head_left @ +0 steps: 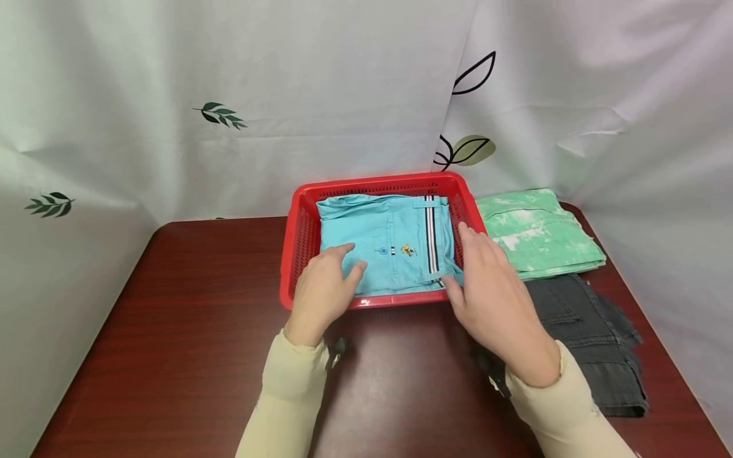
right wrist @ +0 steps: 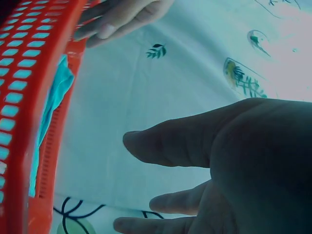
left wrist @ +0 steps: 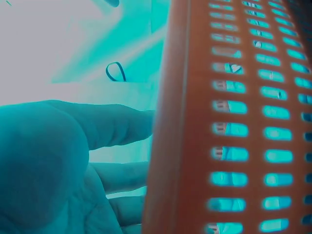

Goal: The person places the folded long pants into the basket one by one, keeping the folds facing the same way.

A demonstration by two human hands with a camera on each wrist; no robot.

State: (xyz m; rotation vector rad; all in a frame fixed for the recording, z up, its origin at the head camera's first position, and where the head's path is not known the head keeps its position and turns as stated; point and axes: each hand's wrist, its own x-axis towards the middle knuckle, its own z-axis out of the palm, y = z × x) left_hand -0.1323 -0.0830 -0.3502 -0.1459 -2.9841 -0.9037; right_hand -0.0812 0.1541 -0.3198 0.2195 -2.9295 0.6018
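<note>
A red plastic basket [head_left: 375, 300] with slotted walls stands on the table, and folded light-blue shorts [head_left: 361, 222] with a striped side band lie inside it. My left hand [head_left: 323, 286] is over the basket's front left corner, thumb and fingers spread apart above the shorts. Over the front right corner hovers my right hand [head_left: 495, 296], its fingers extended. In the right wrist view the right hand's thumb [right wrist: 170, 144] stands apart from its fingers with nothing between them. The basket's slotted wall [left wrist: 195, 122] covers the left fingertips in the left wrist view.
Right of the basket lies a folded green-and-white tie-dye garment [head_left: 538, 232]. Folded dark grey denim [head_left: 590, 350] sits in front of it, partly behind my right forearm. A white curtain [head_left: 321, 95] with leaf prints hangs behind the dark red-brown table [head_left: 189, 343].
</note>
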